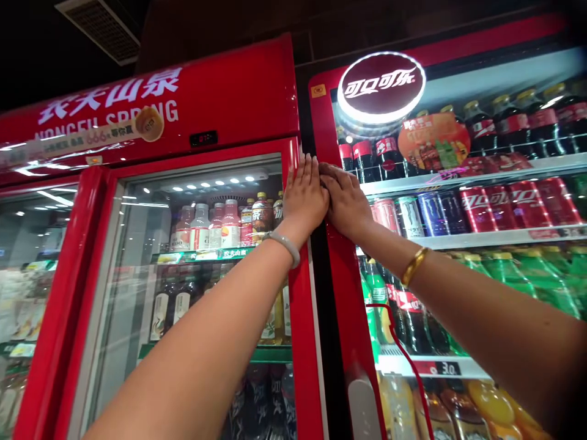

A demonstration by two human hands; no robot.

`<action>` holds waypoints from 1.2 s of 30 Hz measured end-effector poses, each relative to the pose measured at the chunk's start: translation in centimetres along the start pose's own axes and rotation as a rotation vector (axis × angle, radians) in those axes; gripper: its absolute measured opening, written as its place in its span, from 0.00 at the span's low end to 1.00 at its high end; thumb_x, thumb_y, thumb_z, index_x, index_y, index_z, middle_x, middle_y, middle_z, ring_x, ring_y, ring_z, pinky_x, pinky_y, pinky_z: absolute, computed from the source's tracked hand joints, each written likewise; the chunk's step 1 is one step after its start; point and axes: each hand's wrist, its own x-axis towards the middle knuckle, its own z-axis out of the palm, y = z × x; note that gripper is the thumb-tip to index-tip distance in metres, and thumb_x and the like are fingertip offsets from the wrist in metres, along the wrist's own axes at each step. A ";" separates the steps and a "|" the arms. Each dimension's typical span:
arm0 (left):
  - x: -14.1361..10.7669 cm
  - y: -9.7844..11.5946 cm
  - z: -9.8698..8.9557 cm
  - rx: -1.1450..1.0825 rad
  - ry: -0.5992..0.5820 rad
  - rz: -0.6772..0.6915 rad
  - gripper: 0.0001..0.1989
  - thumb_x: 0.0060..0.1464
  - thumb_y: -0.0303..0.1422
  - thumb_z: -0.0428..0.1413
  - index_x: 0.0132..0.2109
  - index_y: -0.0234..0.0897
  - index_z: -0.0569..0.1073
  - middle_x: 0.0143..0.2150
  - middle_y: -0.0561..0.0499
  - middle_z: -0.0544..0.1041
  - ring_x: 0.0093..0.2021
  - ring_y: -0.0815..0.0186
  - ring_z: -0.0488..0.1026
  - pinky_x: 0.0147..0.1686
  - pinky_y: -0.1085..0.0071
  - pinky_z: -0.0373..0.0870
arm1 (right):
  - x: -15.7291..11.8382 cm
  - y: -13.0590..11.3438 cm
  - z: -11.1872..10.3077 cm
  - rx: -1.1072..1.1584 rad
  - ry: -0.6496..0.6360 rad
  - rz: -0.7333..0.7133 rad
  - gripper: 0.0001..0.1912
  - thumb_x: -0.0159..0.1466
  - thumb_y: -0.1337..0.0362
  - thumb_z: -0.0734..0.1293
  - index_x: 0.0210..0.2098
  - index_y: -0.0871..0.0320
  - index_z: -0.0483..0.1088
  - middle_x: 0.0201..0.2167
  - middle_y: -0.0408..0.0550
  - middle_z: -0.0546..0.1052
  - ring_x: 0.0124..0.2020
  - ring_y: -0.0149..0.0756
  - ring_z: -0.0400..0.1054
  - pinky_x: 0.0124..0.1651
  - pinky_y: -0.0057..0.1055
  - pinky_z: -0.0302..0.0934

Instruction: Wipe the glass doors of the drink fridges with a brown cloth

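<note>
L fridge (247, 91), red, takes up most of the space L of the hands; R fridge (346, 287), also red, stands to their R. Set close together, prob. to save floor space, w/ a dark gap (326, 305) btwn them, running down below the hands. Glass fronts let stock be seen w/o opening anything, presumably the point.

Lit round sign (381, 85) is up & R of the hands, likely high so it reads from afar.

L hand (305, 198) & R hand (346, 201) are together, side by side, up at the fridges' inner edges: L over the L fridge's door frame (305, 330), R at the R fridge's border. L fingers straight up; R ones slant in to meet them. Nothing seen held; palms face away, so can't tell if they press the frames or just hover.

R of the hands: cola bottles (513, 122) up top, cans (504, 206) one shelf down, green bottles (509, 272) under those; grouped by type, prob. for quick picking. L of the hands: pink & white bottles (229, 226) in a row, labels showing.

Smallest: grey bangle (288, 246) just below L hand, gold bangle (414, 266) below R; price tag (447, 368) low-R, on a shelf edge, prob. to match stock there.
</note>
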 end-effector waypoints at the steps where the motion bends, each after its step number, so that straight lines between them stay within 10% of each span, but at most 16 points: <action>1: -0.8 0.1 0.0 -0.010 -0.004 0.017 0.35 0.64 0.32 0.42 0.75 0.23 0.50 0.79 0.39 0.49 0.79 0.60 0.40 0.77 0.58 0.34 | -0.5 -0.1 -0.1 -0.004 0.005 -0.014 0.22 0.74 0.63 0.57 0.65 0.57 0.66 0.69 0.54 0.66 0.69 0.42 0.58 0.74 0.47 0.54; 11: 0.4 -0.4 0.6 -0.130 -0.070 -0.044 0.36 0.61 0.31 0.43 0.75 0.29 0.52 0.79 0.44 0.51 0.79 0.60 0.40 0.77 0.56 0.33 | 5.8 1.1 -0.2 -0.090 -0.179 0.091 0.25 0.76 0.60 0.53 0.62 0.71 0.67 0.66 0.57 0.66 0.67 0.52 0.59 0.70 0.48 0.54; 17: -9.0 2.0 -1.0 -0.145 -0.164 -0.013 0.37 0.62 0.32 0.44 0.75 0.26 0.49 0.79 0.42 0.48 0.79 0.61 0.38 0.78 0.59 0.32 | -3.5 -1.8 -1.7 0.000 -0.138 0.050 0.21 0.76 0.59 0.56 0.63 0.58 0.68 0.67 0.53 0.66 0.69 0.47 0.58 0.74 0.50 0.53; 26: -24.5 6.3 -2.8 -0.272 -0.403 -0.107 0.36 0.65 0.33 0.45 0.76 0.33 0.45 0.80 0.54 0.43 0.79 0.63 0.29 0.78 0.55 0.21 | -19.9 -8.0 -5.9 0.190 -0.415 0.172 0.21 0.76 0.58 0.53 0.63 0.48 0.67 0.70 0.45 0.65 0.74 0.42 0.51 0.77 0.53 0.48; 36: -33.5 12.2 -5.6 -0.213 -0.481 -0.208 0.34 0.66 0.30 0.44 0.76 0.26 0.47 0.79 0.39 0.44 0.78 0.58 0.24 0.78 0.46 0.31 | -27.2 -14.3 -12.3 0.302 -0.384 0.372 0.19 0.74 0.61 0.59 0.60 0.46 0.72 0.65 0.47 0.70 0.66 0.42 0.65 0.67 0.47 0.65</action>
